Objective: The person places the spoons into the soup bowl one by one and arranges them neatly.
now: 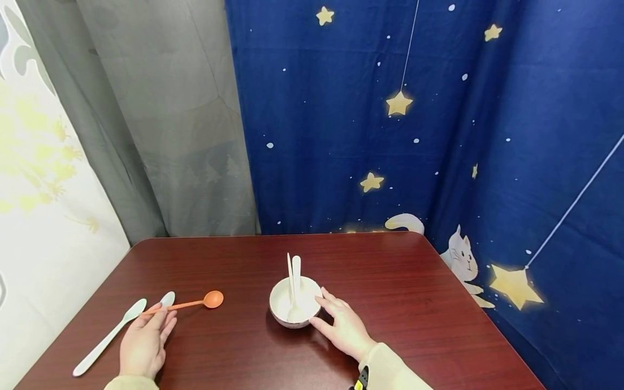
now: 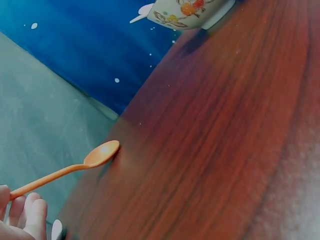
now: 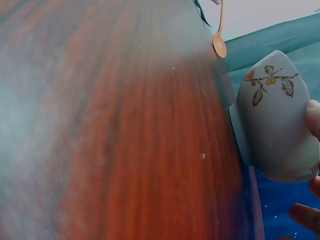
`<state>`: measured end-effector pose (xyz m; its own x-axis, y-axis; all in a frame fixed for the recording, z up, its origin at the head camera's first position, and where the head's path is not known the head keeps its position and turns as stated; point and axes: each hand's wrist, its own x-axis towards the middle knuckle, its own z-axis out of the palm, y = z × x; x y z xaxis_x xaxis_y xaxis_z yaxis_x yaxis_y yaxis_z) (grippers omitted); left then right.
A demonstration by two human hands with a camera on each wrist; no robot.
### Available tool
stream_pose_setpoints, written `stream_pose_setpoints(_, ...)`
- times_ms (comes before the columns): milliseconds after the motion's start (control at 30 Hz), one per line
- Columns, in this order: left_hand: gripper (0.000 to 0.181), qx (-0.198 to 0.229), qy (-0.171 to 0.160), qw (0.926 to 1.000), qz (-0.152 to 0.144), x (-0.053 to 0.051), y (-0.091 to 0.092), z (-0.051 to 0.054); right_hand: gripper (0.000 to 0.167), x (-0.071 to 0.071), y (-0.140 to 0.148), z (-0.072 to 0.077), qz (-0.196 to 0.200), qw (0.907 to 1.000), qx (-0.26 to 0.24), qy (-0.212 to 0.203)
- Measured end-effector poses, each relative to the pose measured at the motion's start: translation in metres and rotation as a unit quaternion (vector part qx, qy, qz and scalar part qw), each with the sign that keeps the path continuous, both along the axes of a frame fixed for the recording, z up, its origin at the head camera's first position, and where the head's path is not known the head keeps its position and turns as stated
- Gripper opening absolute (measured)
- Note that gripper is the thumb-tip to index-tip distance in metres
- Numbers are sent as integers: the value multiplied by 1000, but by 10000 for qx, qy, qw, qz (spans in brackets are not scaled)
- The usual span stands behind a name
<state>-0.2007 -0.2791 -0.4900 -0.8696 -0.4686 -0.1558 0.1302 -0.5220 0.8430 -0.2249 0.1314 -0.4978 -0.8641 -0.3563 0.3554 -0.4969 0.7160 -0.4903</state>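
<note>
My left hand point(image 1: 143, 346) pinches the handle of an orange spoon point(image 1: 213, 299), whose bowl end points right, low over the table. Beside that hand lies a long pale green spoon point(image 1: 104, 342). Another pale spoon point(image 1: 168, 298) is mostly covered by the left hand. At the table's middle stands a white bowl point(image 1: 280, 302) with a fruit-and-leaf pattern outside. Two white utensils lean in it, handles up; one is a spoon point(image 1: 296, 271), the other a slim handle point(image 1: 290, 271). My right hand point(image 1: 346, 329) touches the bowl's right side with thumb and extended fingers.
The dark red wooden table point(image 1: 390, 281) has rounded far corners. Behind it hang a grey curtain point(image 1: 190, 135) and a blue star-patterned curtain point(image 1: 331, 135). A white patterned cloth point(image 1: 58, 244) borders the left side.
</note>
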Motion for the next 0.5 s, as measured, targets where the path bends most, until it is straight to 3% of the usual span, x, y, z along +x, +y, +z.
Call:
stream_pose_setpoints(167, 31, -35, -142, 9998, 104, -3, 1, 4, 60, 0, 0, -1, -17, 10000, 6, -8)
stream_pose_setpoints(267, 26, 32, -153, 9998, 112, -3, 1, 5, 59, 1, 0, 0, -15, 10000, 2, 23)
stream_pose_setpoints(400, 13, 137, 97, 9999, -27, -2, 0, 7, 58, 1, 0, 0, 3, 10000, 0, 96)
stream_pose_setpoints(500, 16, 131, 215, 9995, -186, -2, 1, 11, 58, 1, 0, 1, 11, 9999, 9, 109)
